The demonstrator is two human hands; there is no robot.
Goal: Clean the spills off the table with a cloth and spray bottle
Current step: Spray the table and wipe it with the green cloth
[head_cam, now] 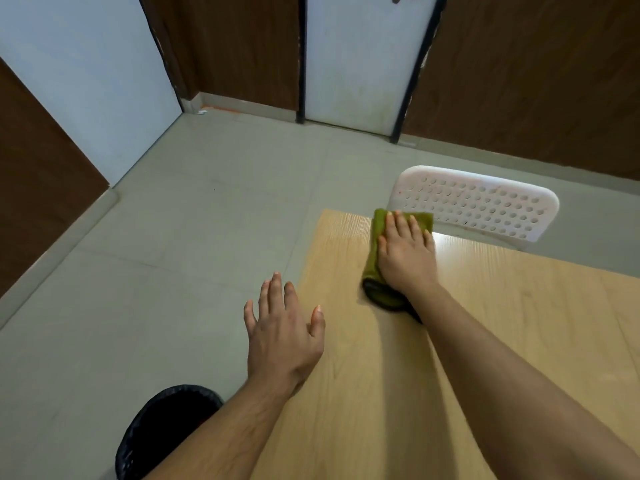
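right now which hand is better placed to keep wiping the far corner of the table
The right hand. It lies flat on the green cloth near the table's far corner. The left hand is open at the near left edge, holding nothing.

I see an olive green cloth (375,258) on the table (485,341), which has a light yellowish wood colour with a fine grain pattern. The chair (474,209) behind it is white, with rows of round holes. The floor (173,237) is pale grey-green. The bin (162,424) is black. The doors (360,57) are light blue-white with black frames, between dark brown wood panels (540,71).
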